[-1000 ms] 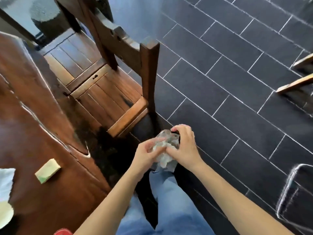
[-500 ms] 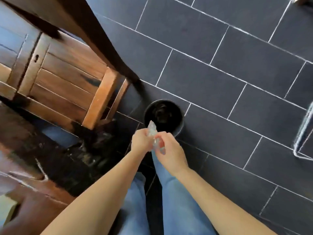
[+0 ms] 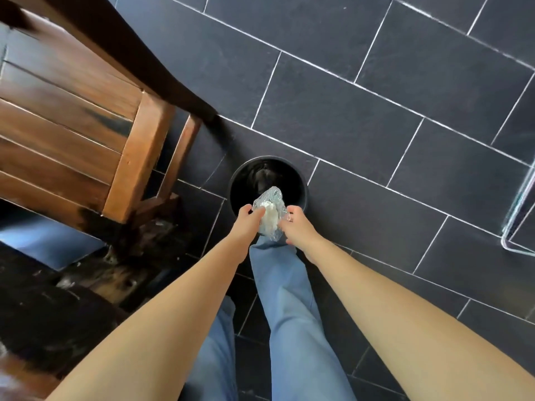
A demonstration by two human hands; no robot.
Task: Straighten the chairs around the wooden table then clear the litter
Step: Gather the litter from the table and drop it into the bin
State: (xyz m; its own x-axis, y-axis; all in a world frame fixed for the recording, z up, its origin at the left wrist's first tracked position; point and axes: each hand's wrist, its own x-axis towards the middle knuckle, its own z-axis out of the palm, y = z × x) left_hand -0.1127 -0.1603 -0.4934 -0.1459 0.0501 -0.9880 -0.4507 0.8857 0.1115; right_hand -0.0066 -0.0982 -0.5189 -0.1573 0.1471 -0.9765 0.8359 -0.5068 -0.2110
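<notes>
A dark tiled floor (image 3: 376,117) fills most of the view, and one wooden chair (image 3: 72,111) is seen at the left, with a dark edge of the wooden surface (image 3: 43,319) at the lower left. One round black bin (image 3: 302,195) stands on the floor just beside the chair's leg. One crumpled wad of clear plastic litter (image 3: 270,211), with something white bundled inside, is held above the near rim of the bin. It is pinched from both sides: the left hand (image 3: 247,224) is closed on its left side, and the right hand (image 3: 298,230) is closed on its right side with the fingertips

The step in hand is judged to be the dropping of the litter into the bin. It would be done well if the wad were carried a little further forward, so that it hangs over the middle of the opening and not over the rim, and if both hands were opened together, so that the light plastic is not dragged sideways by a clinging finger. Thin film may stick to skin or drift, so a low release is advised

Counted, largest to smallest: one chair, one bin, two hands, one wad of litter. A pale frame (image 3: 518,227) at the right edge is too cropped to be identified
</notes>
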